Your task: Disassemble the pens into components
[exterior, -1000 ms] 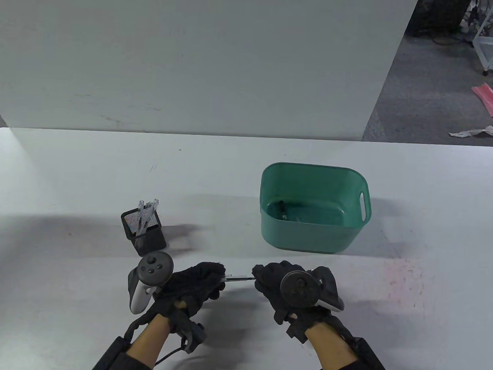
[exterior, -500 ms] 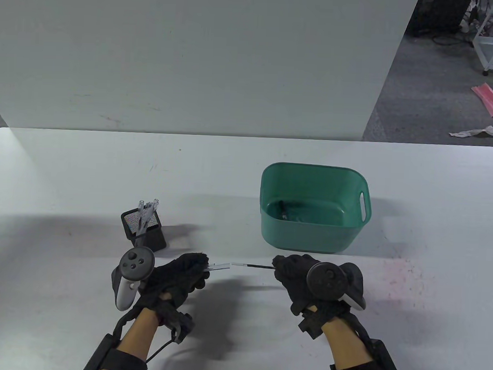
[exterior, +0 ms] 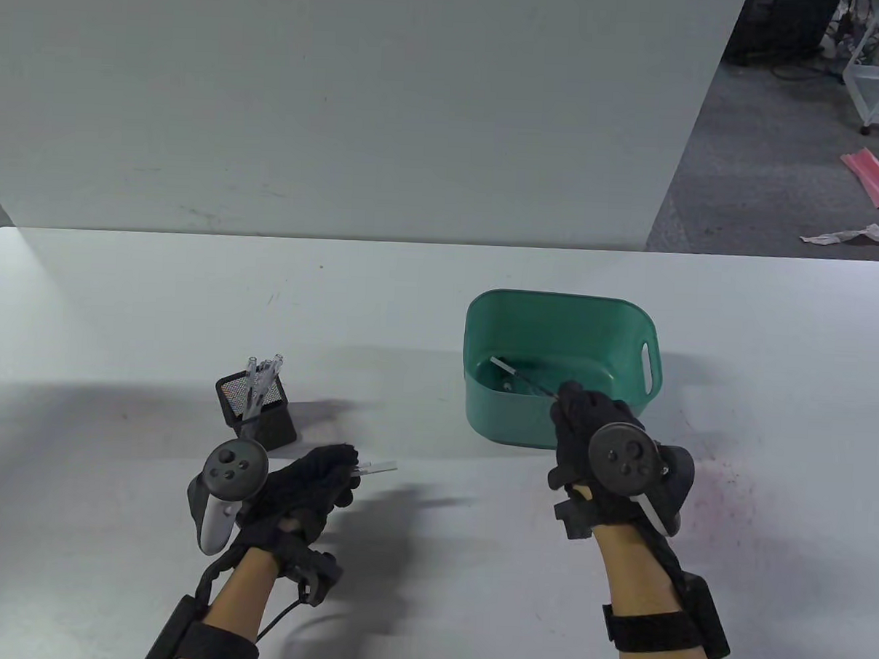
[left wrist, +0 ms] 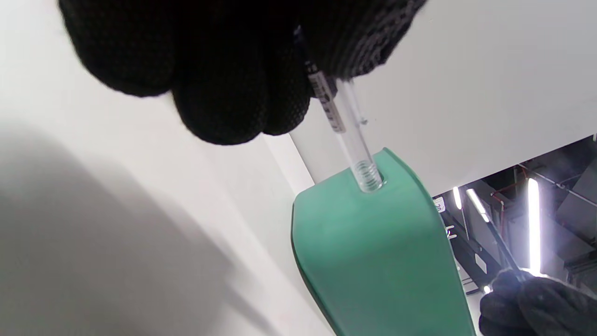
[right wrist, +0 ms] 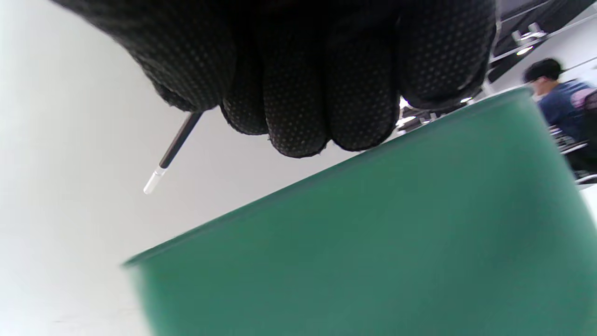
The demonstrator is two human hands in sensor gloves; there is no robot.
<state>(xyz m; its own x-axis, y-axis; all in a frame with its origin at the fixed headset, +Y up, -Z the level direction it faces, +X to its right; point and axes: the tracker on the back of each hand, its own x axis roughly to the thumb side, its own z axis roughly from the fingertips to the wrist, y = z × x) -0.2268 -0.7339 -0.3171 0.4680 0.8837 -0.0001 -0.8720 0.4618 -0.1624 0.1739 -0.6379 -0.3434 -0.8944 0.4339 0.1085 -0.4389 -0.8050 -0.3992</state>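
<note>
Gripping a clear barrel (exterior: 377, 467) low above the counter (exterior: 119, 315), the left hand (exterior: 309, 484); the right hand (exterior: 588, 423) pinches a dark refill (exterior: 525, 378) over the green bin (exterior: 479, 411).

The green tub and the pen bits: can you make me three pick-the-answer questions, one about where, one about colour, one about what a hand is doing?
1. Where is the ink refill?
A. Over the green tub
B. In the black mesh cup
C. Flat on the table

2. What colour is the pen barrel?
A. Red
B. Clear
C. Yellow

3. What is the left hand doing?
A. Resting open on the table
B. Reaching into the tub
C. Holding the barrel

Answers:
1 A: the right hand holds the refill above the tub's opening.
2 B: the left wrist view shows straight through it.
3 C: the barrel sticks out of its closed fingers.
</note>
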